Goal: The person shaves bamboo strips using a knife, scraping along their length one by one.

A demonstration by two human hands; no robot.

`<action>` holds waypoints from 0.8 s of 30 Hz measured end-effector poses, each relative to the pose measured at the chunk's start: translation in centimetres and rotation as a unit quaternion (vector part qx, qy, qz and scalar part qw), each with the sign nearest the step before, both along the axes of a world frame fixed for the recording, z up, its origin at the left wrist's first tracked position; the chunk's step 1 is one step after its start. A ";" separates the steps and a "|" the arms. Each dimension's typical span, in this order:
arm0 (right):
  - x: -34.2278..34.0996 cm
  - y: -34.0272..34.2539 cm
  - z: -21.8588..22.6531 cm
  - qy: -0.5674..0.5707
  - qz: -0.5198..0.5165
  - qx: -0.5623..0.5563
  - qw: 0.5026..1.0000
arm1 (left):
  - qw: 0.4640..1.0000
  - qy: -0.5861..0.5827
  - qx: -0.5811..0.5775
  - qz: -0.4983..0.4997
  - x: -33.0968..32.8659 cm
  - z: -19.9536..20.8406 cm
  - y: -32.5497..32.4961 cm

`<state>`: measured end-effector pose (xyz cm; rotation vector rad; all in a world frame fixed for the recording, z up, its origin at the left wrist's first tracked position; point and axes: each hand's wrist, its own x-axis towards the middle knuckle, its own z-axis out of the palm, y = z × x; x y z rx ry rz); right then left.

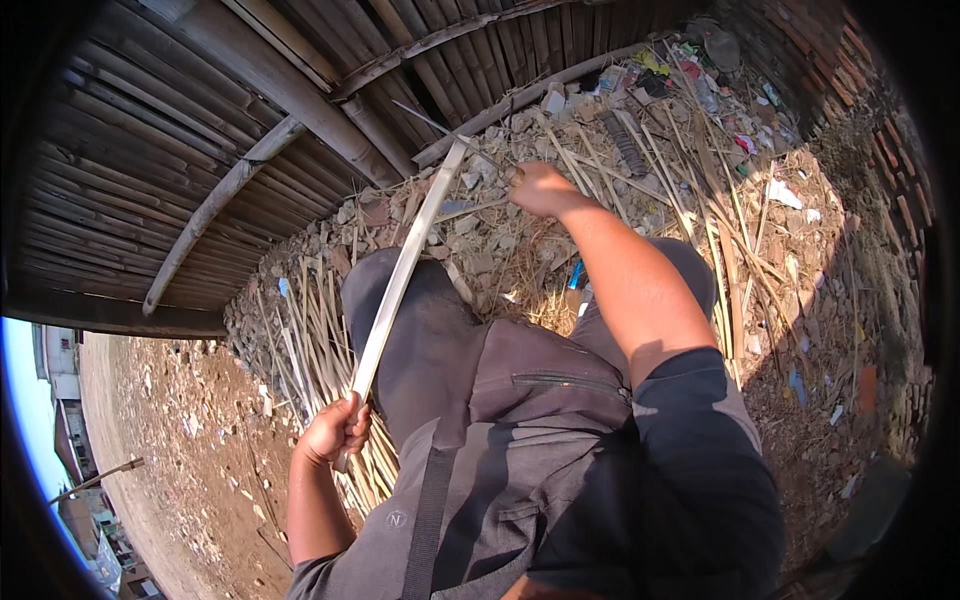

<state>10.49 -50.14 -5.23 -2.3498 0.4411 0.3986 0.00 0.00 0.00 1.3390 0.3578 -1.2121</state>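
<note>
My left hand (335, 430) is closed round the lower end of a long, pale bamboo strip (405, 265). The strip slants up and away across my left thigh. Beyond my knees, my right hand (543, 190) grips a long knife (435, 122) with a thin blade, seen nearly edge-on. The blade points to the far left and crosses the strip's far end, where the two appear to touch. My fingers hide most of the knife's handle.
Many loose bamboo strips (310, 340) lie by my left leg, and more sticks (735, 260) lie to the right. Rubble and litter (700, 80) cover the ground ahead. A bamboo-slat wall (150, 150) rises at the far left, a brick wall (895, 170) at the right.
</note>
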 end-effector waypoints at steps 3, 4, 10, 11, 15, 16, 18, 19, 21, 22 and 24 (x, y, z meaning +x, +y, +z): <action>-1.6 -1.0 0.1 -0.090 -0.031 -0.047 0.994 | 0.996 -0.048 0.065 -0.036 -0.7 1.1 -0.4; -2.0 0.2 1.7 -0.089 -0.033 -0.031 0.995 | 0.997 -0.037 0.059 -0.024 -0.7 0.9 -0.1; -3.4 5.5 6.5 -0.090 0.198 -0.132 0.967 | 0.999 -0.026 0.021 -0.005 -0.5 -0.7 0.2; -3.4 5.3 6.2 -0.097 0.221 -0.144 0.960 | 0.999 -0.028 0.020 -0.005 -0.4 -0.8 0.4; -2.2 0.4 1.3 -0.171 -0.069 -0.034 0.982 | 1.000 -0.021 0.018 -0.011 0.0 -0.6 0.9; -0.8 -2.3 0.2 -0.112 -0.098 -0.041 0.988 | 0.999 -0.036 0.017 -0.033 0.0 -0.8 1.1; -0.1 -4.8 -2.4 -0.179 -0.248 -0.043 0.951 | 0.998 -0.029 0.030 -0.038 -0.7 -0.3 1.3; 0.1 -4.8 -2.5 -0.179 -0.249 -0.043 0.951 | 0.998 -0.033 0.038 -0.030 -1.3 -0.2 1.0; 0.3 -4.6 -2.5 -0.252 -0.256 0.020 0.933 | 0.999 -0.030 0.026 -0.020 -1.7 -0.1 0.8; 0.3 -3.4 -2.1 -0.296 -0.254 0.060 0.919 | 0.999 -0.033 0.031 -0.020 -1.8 -0.4 0.8; -0.2 -1.9 -0.5 -0.285 -0.232 0.075 0.927 | 0.997 -0.055 0.041 -0.019 -1.8 -1.0 0.4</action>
